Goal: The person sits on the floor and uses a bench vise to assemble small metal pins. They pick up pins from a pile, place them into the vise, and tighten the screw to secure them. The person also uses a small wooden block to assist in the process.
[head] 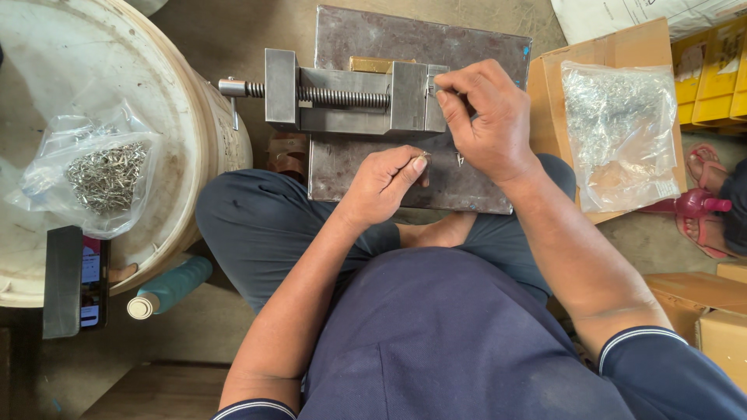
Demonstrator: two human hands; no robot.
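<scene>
Vise (350, 97) jaw under right hand (486, 120) fingertips

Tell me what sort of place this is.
Probably a small floor-level workshop for assembling metal parts: a steel vise on a metal block, bags of small metal pieces, and cardboard boxes around.

Both hands forward, left hand (387, 183) pinched — forearm bare, right hand (484, 117) fingertips pinched, wrist bent.

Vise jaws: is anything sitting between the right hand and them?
Nothing visible. The right hand has its fingertips at the jaws of the steel vise, pinching a small metal piece there. The left hand rests lower on the metal plate, off to the side.
</scene>
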